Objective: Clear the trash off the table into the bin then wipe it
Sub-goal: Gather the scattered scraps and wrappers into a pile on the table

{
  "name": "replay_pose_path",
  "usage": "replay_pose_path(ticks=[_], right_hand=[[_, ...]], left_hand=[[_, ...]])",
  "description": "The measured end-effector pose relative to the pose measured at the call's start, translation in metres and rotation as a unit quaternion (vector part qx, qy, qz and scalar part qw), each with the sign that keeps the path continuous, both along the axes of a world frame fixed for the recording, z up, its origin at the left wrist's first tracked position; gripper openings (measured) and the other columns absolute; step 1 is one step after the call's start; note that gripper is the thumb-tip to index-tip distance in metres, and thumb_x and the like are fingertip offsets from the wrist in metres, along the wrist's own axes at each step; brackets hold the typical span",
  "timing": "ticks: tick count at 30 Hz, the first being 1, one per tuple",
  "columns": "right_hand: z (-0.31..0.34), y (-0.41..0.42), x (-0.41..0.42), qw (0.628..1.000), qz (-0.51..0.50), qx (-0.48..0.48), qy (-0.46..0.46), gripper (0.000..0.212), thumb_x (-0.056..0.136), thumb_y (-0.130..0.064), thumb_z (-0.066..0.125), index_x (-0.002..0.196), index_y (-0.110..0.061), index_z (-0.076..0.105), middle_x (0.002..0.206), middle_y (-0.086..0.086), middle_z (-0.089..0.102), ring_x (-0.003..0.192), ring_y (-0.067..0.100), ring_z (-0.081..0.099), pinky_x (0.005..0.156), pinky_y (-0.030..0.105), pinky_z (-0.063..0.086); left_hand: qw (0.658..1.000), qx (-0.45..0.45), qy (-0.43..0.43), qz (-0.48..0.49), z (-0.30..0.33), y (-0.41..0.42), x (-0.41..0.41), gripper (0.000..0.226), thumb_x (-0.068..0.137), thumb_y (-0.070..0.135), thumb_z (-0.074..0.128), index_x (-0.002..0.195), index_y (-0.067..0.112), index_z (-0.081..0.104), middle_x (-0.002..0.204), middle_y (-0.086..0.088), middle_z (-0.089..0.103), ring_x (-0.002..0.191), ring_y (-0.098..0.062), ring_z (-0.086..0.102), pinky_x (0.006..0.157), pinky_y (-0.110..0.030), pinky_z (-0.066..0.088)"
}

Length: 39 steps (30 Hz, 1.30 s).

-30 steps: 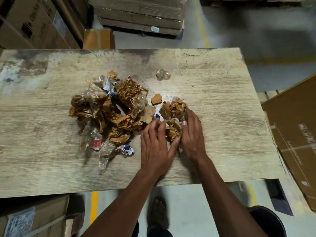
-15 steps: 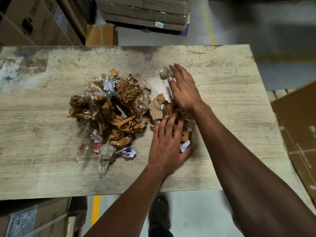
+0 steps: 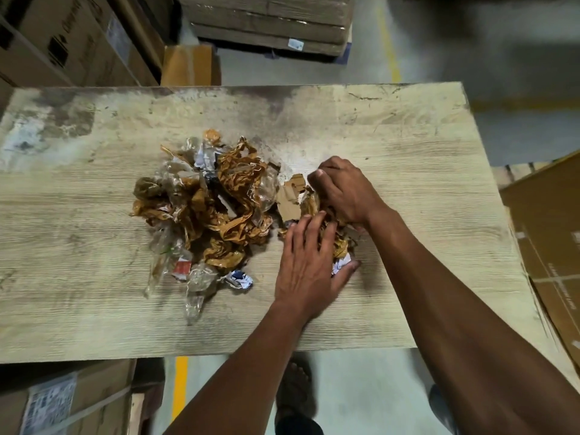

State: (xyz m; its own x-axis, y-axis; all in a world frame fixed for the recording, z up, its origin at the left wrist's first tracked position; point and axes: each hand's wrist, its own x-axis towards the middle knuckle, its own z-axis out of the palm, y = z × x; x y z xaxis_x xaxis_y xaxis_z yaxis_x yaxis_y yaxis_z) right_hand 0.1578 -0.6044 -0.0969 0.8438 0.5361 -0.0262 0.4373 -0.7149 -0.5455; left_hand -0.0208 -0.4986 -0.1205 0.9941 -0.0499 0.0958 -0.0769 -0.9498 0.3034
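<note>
Small wad of brown tape and paper (image 3: 337, 243) lying just right of the big trash heap (image 3: 207, 211) on the table (image 3: 423, 171), caught between both hands. Left hand (image 3: 309, 262) pressing flat on its near side, fingers straight; right hand (image 3: 345, 191) curled round its far side, grasping. Bin not in view.

There are two hands, the left hand (image 3: 309, 268) and the right hand (image 3: 343, 191), one wooden table (image 3: 408, 158), two heaps of trash, the big heap (image 3: 207, 208) and the small heap (image 3: 337, 243), and one torn cardboard piece (image 3: 290, 200).
</note>
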Motion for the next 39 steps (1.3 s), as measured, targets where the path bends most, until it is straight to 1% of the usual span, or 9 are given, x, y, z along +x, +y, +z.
replay_pose_path(ticks=[5,11,15,17,22,25,31,35,39], right_hand=[[-0.012,-0.036,-0.041,0.996,-0.088,0.007,0.025,0.055,0.113,-0.049,0.024,0.143,-0.030,0.066,0.147,-0.011,0.059,0.158,0.014,0.031,0.130,0.052,0.009],[-0.030,-0.030,-0.076,0.968,-0.188,0.165,-0.014,0.040,0.112,-0.031,0.040,0.136,-0.015,0.067,0.132,0.004,0.065,0.137,0.022,0.056,0.112,0.045,0.047],[-0.022,-0.019,-0.065,0.974,-0.166,0.154,0.011,0.051,0.110,-0.021,0.046,0.160,-0.027,0.045,0.151,-0.001,0.053,0.134,0.020,0.051,0.112,0.047,0.042],[-0.017,-0.013,-0.054,0.989,-0.122,0.075,0.030,0.059,0.110,-0.030,0.038,0.168,-0.037,0.031,0.164,-0.005,0.042,0.136,0.021,0.042,0.108,0.044,0.030],[-0.006,0.009,-0.035,0.998,-0.040,-0.010,0.038,0.083,0.094,-0.087,0.028,0.168,-0.050,0.020,0.138,-0.010,0.048,0.120,0.018,0.038,0.099,0.046,0.030],[-0.003,0.024,-0.026,0.996,-0.033,-0.072,0.039,0.095,0.077,-0.100,0.037,0.160,-0.054,0.038,0.123,-0.010,0.038,0.116,0.019,0.037,0.095,0.045,0.030],[-0.008,0.026,-0.025,0.996,-0.074,-0.030,0.033,0.041,0.088,-0.061,0.076,0.120,-0.035,0.073,0.115,-0.010,0.047,0.121,0.023,0.044,0.094,0.043,0.030],[-0.017,0.013,-0.033,0.988,-0.112,0.086,0.057,0.021,0.081,-0.040,0.080,0.092,-0.030,0.066,0.107,-0.010,0.058,0.109,0.025,0.053,0.097,0.046,0.043],[-0.016,-0.003,-0.042,0.975,-0.113,0.167,0.092,0.064,0.081,-0.034,0.078,0.140,-0.039,0.054,0.106,-0.010,0.065,0.105,0.026,0.059,0.089,0.040,0.049]], left_hand=[[1.000,0.020,-0.006,-0.004,0.001,-0.001,-0.001,0.083,0.104,0.077,0.040,0.162,0.017,0.037,0.170,-0.011,0.029,0.159,-0.033,0.026,0.132,-0.055,0.015],[0.999,0.005,-0.049,0.021,0.000,-0.002,-0.001,0.077,0.103,0.071,0.052,0.153,0.013,0.049,0.168,-0.016,0.033,0.159,-0.037,0.029,0.131,-0.060,0.017],[0.998,0.001,-0.047,0.034,0.000,-0.003,-0.001,0.078,0.104,0.072,0.050,0.154,0.012,0.048,0.170,-0.017,0.030,0.161,-0.034,0.026,0.132,-0.058,0.015],[0.999,0.001,-0.036,0.036,0.000,-0.003,-0.001,0.080,0.104,0.073,0.045,0.157,0.013,0.043,0.172,-0.015,0.027,0.162,-0.032,0.024,0.132,-0.057,0.014],[0.999,-0.004,-0.029,0.040,-0.005,-0.002,-0.001,0.078,0.105,0.070,0.044,0.156,0.011,0.037,0.167,-0.020,0.030,0.160,-0.033,0.023,0.134,-0.055,0.012],[0.998,-0.016,-0.031,0.055,-0.006,-0.003,-0.003,0.074,0.106,0.069,0.041,0.151,0.010,0.038,0.160,-0.026,0.036,0.156,-0.036,0.021,0.135,-0.053,0.011],[0.998,-0.029,-0.022,0.055,-0.006,-0.002,-0.002,0.072,0.107,0.067,0.043,0.150,0.010,0.043,0.162,-0.023,0.038,0.157,-0.035,0.027,0.135,-0.052,0.014],[0.997,-0.041,-0.035,0.047,-0.002,-0.001,-0.002,0.067,0.106,0.066,0.047,0.147,0.013,0.048,0.158,-0.016,0.041,0.153,-0.032,0.033,0.133,-0.054,0.019],[0.993,-0.075,-0.059,0.064,0.001,0.001,-0.004,0.069,0.102,0.061,0.061,0.151,0.014,0.047,0.161,-0.016,0.035,0.154,-0.033,0.030,0.128,-0.057,0.025]])
